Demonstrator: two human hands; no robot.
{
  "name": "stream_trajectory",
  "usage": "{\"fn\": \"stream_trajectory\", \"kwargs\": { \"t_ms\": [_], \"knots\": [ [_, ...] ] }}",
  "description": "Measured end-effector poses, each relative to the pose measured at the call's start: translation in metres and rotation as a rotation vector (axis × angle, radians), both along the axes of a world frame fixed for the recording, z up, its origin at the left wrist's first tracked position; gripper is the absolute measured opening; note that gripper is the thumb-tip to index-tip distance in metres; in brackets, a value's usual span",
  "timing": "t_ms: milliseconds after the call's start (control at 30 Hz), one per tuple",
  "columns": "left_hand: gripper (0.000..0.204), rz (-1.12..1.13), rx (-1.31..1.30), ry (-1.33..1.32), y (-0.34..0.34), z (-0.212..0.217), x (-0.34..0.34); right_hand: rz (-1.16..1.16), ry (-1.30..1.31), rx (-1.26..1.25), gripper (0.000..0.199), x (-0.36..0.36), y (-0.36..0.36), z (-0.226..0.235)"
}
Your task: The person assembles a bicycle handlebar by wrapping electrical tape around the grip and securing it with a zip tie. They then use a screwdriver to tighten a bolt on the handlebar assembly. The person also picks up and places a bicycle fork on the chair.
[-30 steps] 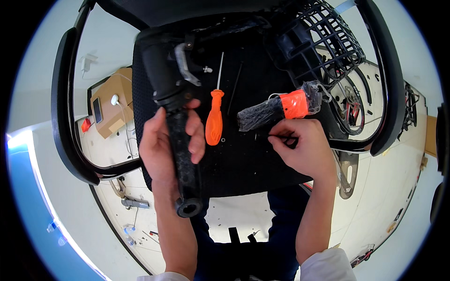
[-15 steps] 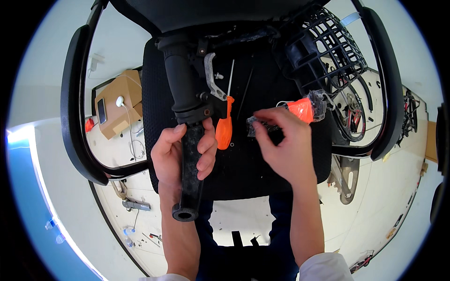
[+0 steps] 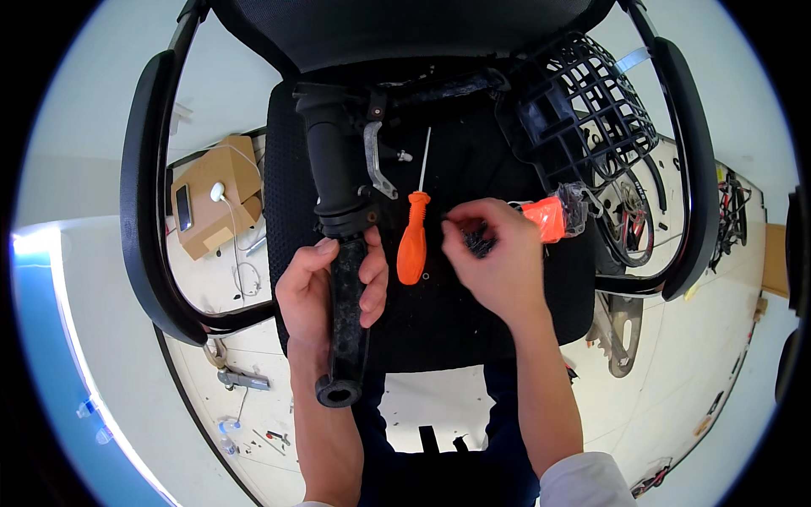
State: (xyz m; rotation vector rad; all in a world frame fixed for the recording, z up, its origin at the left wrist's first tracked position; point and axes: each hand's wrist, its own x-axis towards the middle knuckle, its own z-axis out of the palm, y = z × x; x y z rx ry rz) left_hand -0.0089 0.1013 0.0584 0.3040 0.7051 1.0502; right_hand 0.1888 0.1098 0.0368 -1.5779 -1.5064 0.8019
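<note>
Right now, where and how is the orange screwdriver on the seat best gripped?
Likely by its thick orange handle, coming from above: the thin shaft points toward the chair's backrest, while the left hand and right hand flank the handle.

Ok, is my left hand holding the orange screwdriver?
No, the screwdriver lies on the seat; your left hand holds a black bar.

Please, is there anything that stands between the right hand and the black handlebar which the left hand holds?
Yes: the orange screwdriver lies on the black seat between the right hand and the handlebar. It appears to lie flat, so passing above it may be possible.
</note>
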Motion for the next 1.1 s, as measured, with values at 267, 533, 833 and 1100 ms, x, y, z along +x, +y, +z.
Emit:
{"fn": "stream_trajectory", "kwargs": {
  "t_ms": [267, 533, 833, 1100],
  "knots": [
    [0.041, -0.03, -0.03, -0.039, 0.006, -0.003, 0.0, -0.054, 0.505, -0.263, 0.03, 0.04, 0.003, 0.016],
    [0.04, -0.049, -0.023, -0.041, 0.005, -0.003, 0.002, 0.145, 0.215, -0.411, 0.032, 0.025, 0.002, 0.028],
    [0.055, -0.023, -0.108, 0.071, 0.001, 0.004, 0.01, 0.148, 0.646, -0.187, 0.017, 0.022, -0.006, 0.038],
    [0.052, -0.032, -0.273, 0.452, 0.001, 0.004, 0.012, -0.037, 0.515, -0.141, 0.012, 0.019, -0.007, 0.033]
  ]
}}
